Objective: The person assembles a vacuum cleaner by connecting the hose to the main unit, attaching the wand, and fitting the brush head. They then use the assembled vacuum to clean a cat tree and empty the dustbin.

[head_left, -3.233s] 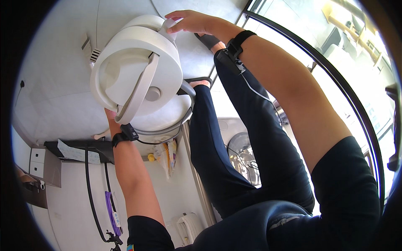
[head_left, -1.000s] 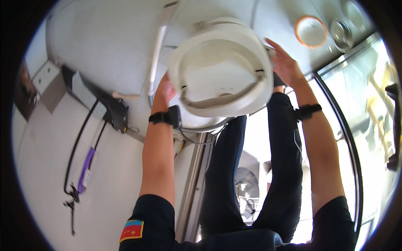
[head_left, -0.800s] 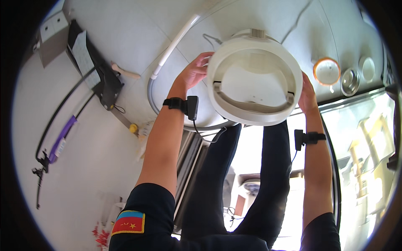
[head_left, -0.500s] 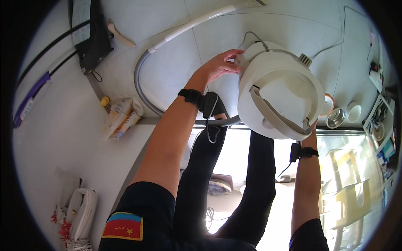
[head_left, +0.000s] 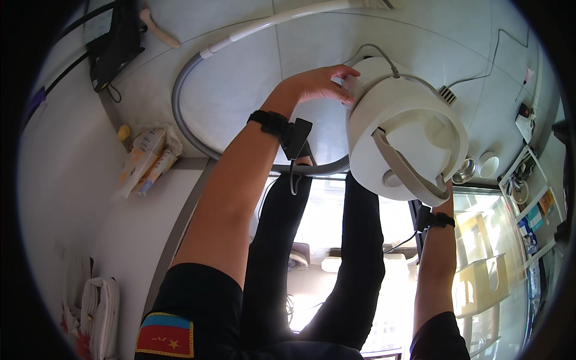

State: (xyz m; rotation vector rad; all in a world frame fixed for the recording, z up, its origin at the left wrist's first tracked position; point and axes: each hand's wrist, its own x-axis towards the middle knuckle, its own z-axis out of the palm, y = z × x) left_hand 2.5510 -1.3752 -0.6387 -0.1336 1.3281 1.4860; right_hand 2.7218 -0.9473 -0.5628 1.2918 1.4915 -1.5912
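A white drum-shaped canister vacuum cleaner [head_left: 384, 144] with a carry handle [head_left: 399, 162] on its lid hangs tilted in front of me, above the floor. My left hand [head_left: 327, 84] grips its left side, fingers curled over a pale fitting there. On the other side my right hand [head_left: 448, 189] bears against the drum's lower edge; its fingers are mostly hidden behind the drum. A grey hose [head_left: 178, 102] loops away to the left and joins a white tube [head_left: 270, 23] lying on the floor. A grey cord [head_left: 380, 50] runs over the top.
At the left stand a black device [head_left: 114, 51], a curved beige stick [head_left: 159, 29] and a plastic-wrapped package [head_left: 147, 153]. Metal [head_left: 465, 171] and white [head_left: 489, 163] bowls sit right of the drum. A white rack [head_left: 528, 207] stands at the far right; a glass door [head_left: 480, 240] is below it.
The vacuum cleaner has shifted slightly right in view and covers the orange-rimmed bowl. The floor things at the left have slid left and up as my view moved. Both hands keep their places on it.
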